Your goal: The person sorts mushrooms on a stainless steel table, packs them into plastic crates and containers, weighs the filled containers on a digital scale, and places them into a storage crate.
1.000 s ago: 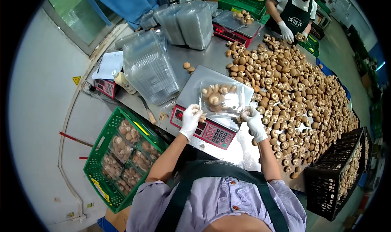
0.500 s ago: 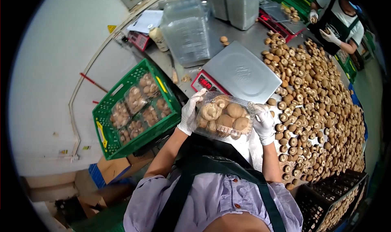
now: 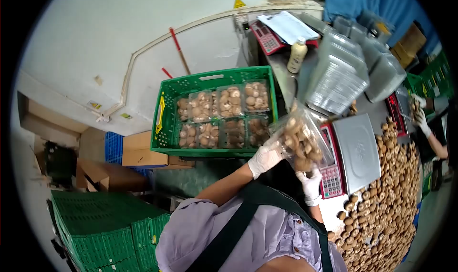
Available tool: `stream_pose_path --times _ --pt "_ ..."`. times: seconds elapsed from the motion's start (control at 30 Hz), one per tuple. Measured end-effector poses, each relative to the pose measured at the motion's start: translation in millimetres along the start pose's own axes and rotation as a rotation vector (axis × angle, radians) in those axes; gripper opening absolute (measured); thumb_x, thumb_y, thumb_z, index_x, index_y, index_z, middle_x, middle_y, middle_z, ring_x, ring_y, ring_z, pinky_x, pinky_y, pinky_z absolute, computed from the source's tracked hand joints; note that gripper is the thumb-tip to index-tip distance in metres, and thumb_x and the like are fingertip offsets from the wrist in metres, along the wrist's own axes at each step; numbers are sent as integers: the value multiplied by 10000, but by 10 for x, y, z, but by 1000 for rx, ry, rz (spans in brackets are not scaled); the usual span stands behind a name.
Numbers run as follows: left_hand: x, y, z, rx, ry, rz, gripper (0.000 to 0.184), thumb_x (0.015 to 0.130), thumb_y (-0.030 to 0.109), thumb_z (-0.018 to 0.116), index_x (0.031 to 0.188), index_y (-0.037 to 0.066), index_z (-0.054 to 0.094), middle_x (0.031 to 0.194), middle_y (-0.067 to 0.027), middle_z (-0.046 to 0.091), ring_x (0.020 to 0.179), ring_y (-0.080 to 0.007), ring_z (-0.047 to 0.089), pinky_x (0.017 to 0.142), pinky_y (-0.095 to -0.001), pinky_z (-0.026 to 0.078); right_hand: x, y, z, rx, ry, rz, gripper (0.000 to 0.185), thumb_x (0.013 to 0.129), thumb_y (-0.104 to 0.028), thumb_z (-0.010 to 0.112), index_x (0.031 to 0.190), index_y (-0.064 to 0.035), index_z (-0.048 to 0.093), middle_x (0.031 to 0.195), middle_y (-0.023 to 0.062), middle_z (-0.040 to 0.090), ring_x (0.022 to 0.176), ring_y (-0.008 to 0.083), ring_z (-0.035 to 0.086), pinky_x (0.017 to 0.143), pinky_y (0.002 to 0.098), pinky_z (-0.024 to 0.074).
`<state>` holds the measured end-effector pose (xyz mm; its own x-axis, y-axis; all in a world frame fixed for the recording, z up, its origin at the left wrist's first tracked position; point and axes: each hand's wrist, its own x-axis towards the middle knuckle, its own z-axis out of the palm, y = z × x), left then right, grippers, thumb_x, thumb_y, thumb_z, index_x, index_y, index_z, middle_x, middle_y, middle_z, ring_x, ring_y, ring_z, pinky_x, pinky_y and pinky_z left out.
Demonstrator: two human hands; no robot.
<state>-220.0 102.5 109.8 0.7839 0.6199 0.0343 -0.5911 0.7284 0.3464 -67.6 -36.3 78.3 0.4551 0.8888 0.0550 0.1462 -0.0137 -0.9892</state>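
Note:
A clear plastic box of shiitake mushrooms [image 3: 301,141] is held up between my two gloved hands, tilted on a slant. My left hand [image 3: 266,160] is closed on its left lower edge, near the crate's front right corner. My right hand [image 3: 311,184] grips the bottom edge of the box, close to the keypad of the scale [image 3: 355,152]. Left of the box stands a green crate [image 3: 214,152], where several similar packs of mushrooms [image 3: 230,101] lie in two rows.
Loose mushrooms [image 3: 381,214] cover the table on the right. Stacked clear trays [image 3: 336,76], a bottle [image 3: 296,56] and another scale [image 3: 267,39] stand at the back. Green crates [image 3: 102,238] are stacked lower left, with cardboard boxes nearby. A co-worker's gloved hand [image 3: 421,119] shows at far right.
My view has turned left, towards the green crate. The mushroom box has moved from in front of the scale to beside the crate and now tilts. Both hands still hold it.

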Motion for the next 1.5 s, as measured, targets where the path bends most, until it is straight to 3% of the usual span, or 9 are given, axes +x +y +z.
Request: stream_pose_path --times 0.17,0.43,0.57,0.63,0.83,1.2,1.33,1.43,1.5 --pt "-37 678 -638 359 467 119 373 895 286 531 1210 88 510 1127 -69 585 1013 -188 575 912 -335 440 428 -150 966 186 -422 331 138 843 -79 655 928 5 586 830 72 677 776 99 624 722 229 494" --pt "33 1162 -1792 770 767 -592 563 795 409 658 1249 112 511 1136 -77 591 1030 -242 575 841 -441 446 752 -118 1447 -253 -552 147 152 835 -162 649 910 -29 644 775 107 663 720 161 648 690 267 503" --pt "232 965 -1931 1425 765 -317 710 729 339 748 1280 -3 458 1234 -176 539 1090 -325 541 852 -368 463 871 2 1360 127 -333 322 184 908 -184 579 918 -9 636 851 43 674 729 115 613 677 248 485" --pt "227 825 -1717 1935 842 196 838 678 341 759 1320 -34 371 1270 -270 462 1168 -392 462 976 -438 382 1059 -179 1258 503 -149 508 332 930 -324 536 1037 -14 586 964 83 665 833 158 621 762 284 487" --pt "238 722 -242 1725 -225 468 489 680 173 788 1099 43 572 1036 -114 579 865 -262 592 758 -334 493 1436 -155 938 1211 97 410 680 874 -538 497 1320 -38 384 1291 132 512 1129 254 504 944 385 389" --pt "699 -263 47 2040 -415 772 179 714 161 657 650 127 493 646 -51 481 571 -227 541 465 -354 432 913 304 341 466 455 301 256 888 -89 464 1109 -31 578 963 83 651 797 196 615 712 300 488" --pt "721 -788 225 1688 -222 213 297 674 24 692 960 60 621 887 -59 656 706 -156 661 632 -274 538 212 -86 -41 -286 479 260 298 871 -70 461 1148 10 533 890 218 640 922 358 622 810 383 488" --pt "717 -1310 288 1628 -446 172 205 682 20 694 884 37 664 838 -72 664 697 -148 663 626 -256 538 -381 169 -249 -671 576 -218 328 847 -16 431 1165 54 467 1062 262 582 1028 413 558 883 397 454" --pt "566 -1625 795 1518 -616 134 122 694 -1 663 806 47 679 742 -69 649 646 -145 644 593 -252 515 -863 -227 -653 -241 464 21 317 841 4 427 1151 53 473 1135 287 532 1084 417 521 915 400 432"
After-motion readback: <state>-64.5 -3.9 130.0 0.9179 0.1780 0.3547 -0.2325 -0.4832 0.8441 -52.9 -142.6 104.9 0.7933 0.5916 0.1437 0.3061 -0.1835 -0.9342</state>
